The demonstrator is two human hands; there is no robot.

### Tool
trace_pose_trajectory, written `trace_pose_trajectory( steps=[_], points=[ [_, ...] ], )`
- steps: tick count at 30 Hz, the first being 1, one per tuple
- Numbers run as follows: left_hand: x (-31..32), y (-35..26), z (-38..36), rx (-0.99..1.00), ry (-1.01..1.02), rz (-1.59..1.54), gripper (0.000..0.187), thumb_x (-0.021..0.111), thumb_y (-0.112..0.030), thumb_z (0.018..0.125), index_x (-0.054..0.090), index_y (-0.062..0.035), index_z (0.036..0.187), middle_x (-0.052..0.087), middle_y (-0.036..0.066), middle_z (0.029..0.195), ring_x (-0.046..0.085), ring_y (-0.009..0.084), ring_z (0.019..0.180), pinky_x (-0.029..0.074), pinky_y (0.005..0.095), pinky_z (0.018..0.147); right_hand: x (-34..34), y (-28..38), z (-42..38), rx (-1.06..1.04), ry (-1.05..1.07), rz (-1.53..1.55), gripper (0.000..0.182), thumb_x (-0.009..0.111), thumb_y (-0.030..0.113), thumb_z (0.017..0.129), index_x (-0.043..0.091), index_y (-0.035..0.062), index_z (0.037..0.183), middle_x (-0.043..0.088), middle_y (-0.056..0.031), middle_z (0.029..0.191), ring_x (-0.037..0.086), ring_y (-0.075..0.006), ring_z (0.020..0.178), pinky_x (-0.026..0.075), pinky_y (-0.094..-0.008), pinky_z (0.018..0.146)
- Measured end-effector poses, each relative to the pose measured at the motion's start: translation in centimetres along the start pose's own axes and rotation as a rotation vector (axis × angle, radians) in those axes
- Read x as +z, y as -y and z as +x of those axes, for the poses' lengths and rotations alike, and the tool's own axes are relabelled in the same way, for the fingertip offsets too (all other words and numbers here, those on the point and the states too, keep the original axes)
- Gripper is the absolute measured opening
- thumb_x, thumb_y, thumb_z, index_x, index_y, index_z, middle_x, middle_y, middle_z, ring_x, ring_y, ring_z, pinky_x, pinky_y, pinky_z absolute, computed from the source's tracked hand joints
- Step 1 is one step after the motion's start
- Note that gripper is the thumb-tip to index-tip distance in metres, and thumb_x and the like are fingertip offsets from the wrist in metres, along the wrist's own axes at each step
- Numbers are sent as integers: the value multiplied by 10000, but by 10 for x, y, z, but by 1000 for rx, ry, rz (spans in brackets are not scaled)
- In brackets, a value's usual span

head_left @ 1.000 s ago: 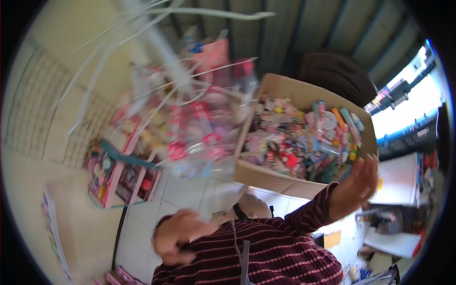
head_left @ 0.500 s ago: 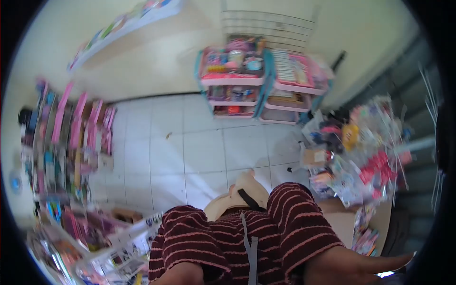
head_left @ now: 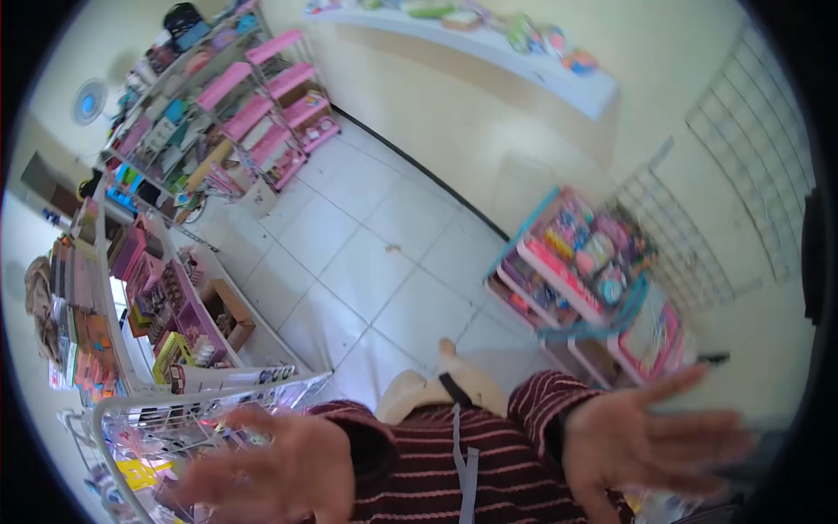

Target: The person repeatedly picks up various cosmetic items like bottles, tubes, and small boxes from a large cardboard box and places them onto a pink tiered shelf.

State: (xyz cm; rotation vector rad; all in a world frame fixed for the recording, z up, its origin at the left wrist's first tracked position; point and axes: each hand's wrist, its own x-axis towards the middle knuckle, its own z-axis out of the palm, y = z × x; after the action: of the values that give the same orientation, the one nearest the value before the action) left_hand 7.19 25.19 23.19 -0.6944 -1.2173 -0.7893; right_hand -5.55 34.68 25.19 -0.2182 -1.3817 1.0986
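Both of my hands are raised in front of me, palms up and holding nothing. My left hand point(head_left: 271, 472) is at the lower left, its fingers spread and smeared by motion, in front of a white wire rack point(head_left: 192, 397). At the lower right, my right hand point(head_left: 646, 437) has its fingers stretched apart, just below a pink and teal trolley point(head_left: 628, 345). Between them show my striped maroon clothing point(head_left: 471, 454), with a grey strap point(head_left: 463, 437) hanging down, and a beige bag-like item point(head_left: 410, 393) with a black strap.
A second trolley point(head_left: 567, 271) holding colourful packets stands by the wall. Pink shelves point(head_left: 253, 113) full of goods are at the back left. A display case point(head_left: 218, 349) with baskets is on the left. A white wall shelf point(head_left: 497, 52) hangs above tiled floor point(head_left: 340, 262).
The view has swung left and tilted, bringing more of the left shelves and display case in. Both hands have risen into view with fingers spread; the heap of packets at right has left the picture.
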Motion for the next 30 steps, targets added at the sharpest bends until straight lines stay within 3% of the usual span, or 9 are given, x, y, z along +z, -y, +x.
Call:
trace_pose_trajectory(
  steps=[3, 6, 10, 13, 19, 22, 25, 28, 30],
  points=[
    [-43, 25, -40, -374, -175, 317, 799, 335, -556, 706, 64, 8, 1202, 83, 241, 1229, 89, 321, 1157, 69, 412, 927, 43, -47, -52, 319, 856, 1793, 753, 397, 522, 703, 85, 69, 1218, -10, -229, 1245, 1, -332, 1164, 26, -500, 903],
    [-68, 39, -69, -712, -439, 448, 749, 322, -521, 734, 112, 42, 1181, 298, 236, 1139, 278, 324, 1082, 203, 376, 893, 79, -64, -112, 491, 1246, 1463, 804, 434, 557, 658, 144, 30, 1192, 106, -283, 1208, 158, -361, 1126, 141, -444, 903],
    [-105, 63, -96, -797, -682, 577, 618, 336, -476, 750, 265, 20, 1112, 412, 187, 1011, 393, 282, 968, 317, 339, 793, 118, -60, -175, 719, 1687, 1272, 790, 495, 528, 635, 198, 34, 1175, 191, -264, 1189, 284, -347, 1069, 244, -418, 866],
    [-140, 87, -113, -851, -689, 595, 572, 339, -446, 764, 274, 4, 1110, 397, 162, 1035, 402, 246, 939, 323, 321, 774, 144, -50, -222, 732, 1856, 1280, 777, 524, 504, 627, 211, 37, 1164, 216, -255, 1177, 348, -330, 1019, 313, -400, 820],
    [-236, 174, -133, -868, -772, 618, 454, 411, -375, 748, 352, -21, 1026, 440, 126, 962, 450, 223, 839, 365, 302, 687, 213, 2, -333, 761, 2014, 1323, 686, 524, 405, 683, 209, -19, 1121, 286, -204, 1141, 412, -262, 956, 350, -360, 783],
    [-287, 226, -122, -1027, -765, 609, 398, 407, -316, 759, 352, -16, 1016, 448, 136, 934, 457, 199, 803, 364, 278, 671, 255, 31, -370, 791, 2185, 1278, 647, 534, 338, 693, 206, -17, 1122, 318, -184, 1121, 432, -240, 932, 356, -341, 765],
    [-337, 282, -112, -1094, -634, 615, 379, 389, -298, 770, 351, -14, 1018, 446, 134, 938, 459, 187, 793, 366, 274, 664, 300, 56, -407, 742, 2164, 1329, 561, 541, 220, 696, 245, -25, 1105, 353, -174, 1088, 461, -222, 887, 369, -315, 739],
    [-374, 336, -107, -1186, -593, 582, 350, 376, -271, 777, 356, -16, 1015, 450, 129, 933, 465, 175, 777, 369, 267, 664, 341, 78, -437, 435, 2150, 1139, 404, 526, 70, 687, 353, -24, 1039, 402, -147, 1033, 501, -200, 803, 398, -274, 687],
    [-400, 368, -115, -1264, -588, 489, 327, 375, -251, 777, 365, -17, 1005, 454, 122, 916, 471, 170, 755, 376, 265, 655, 359, 74, -469, 477, 2189, 1048, 394, 525, 66, 688, 359, -19, 1035, 413, -136, 1023, 505, -192, 787, 404, -269, 676]
  ],
)
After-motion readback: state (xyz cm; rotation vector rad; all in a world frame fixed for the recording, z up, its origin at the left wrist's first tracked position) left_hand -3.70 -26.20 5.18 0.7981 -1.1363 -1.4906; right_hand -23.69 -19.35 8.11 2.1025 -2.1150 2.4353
